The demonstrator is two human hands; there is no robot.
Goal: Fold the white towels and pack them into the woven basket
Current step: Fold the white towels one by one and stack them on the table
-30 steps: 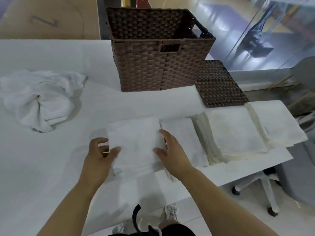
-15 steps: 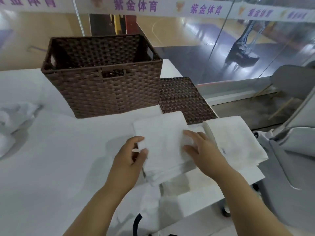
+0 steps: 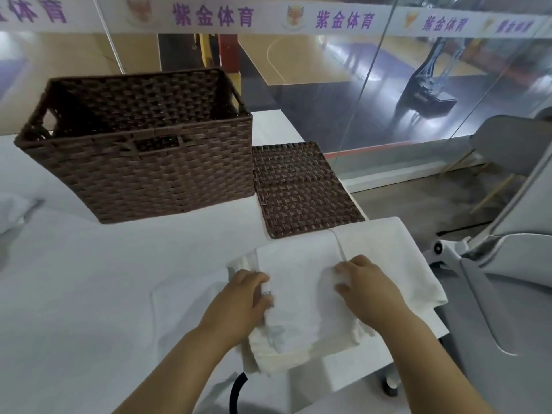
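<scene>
A folded white towel (image 3: 295, 297) lies on top of a stack of folded towels near the table's front right edge. My left hand (image 3: 242, 300) grips its left edge with curled fingers. My right hand (image 3: 367, 288) holds its right side, fingers bent down onto the cloth. Another folded towel stack (image 3: 397, 255) sits directly to the right, touching it. The brown woven basket (image 3: 143, 174) stands open at the back left; no towels show in the part of its inside that I see.
The basket's flat woven lid (image 3: 298, 186) lies right of the basket, just behind the stacks. A bit of crumpled white towel (image 3: 12, 210) shows at the far left on the white table (image 3: 89, 279). A grey chair (image 3: 507, 264) stands off the table's right edge.
Both hands carried the folded towel to the right and set it onto a stack beside the rightmost pile. My view swung right and up, so the basket now sits further left.
</scene>
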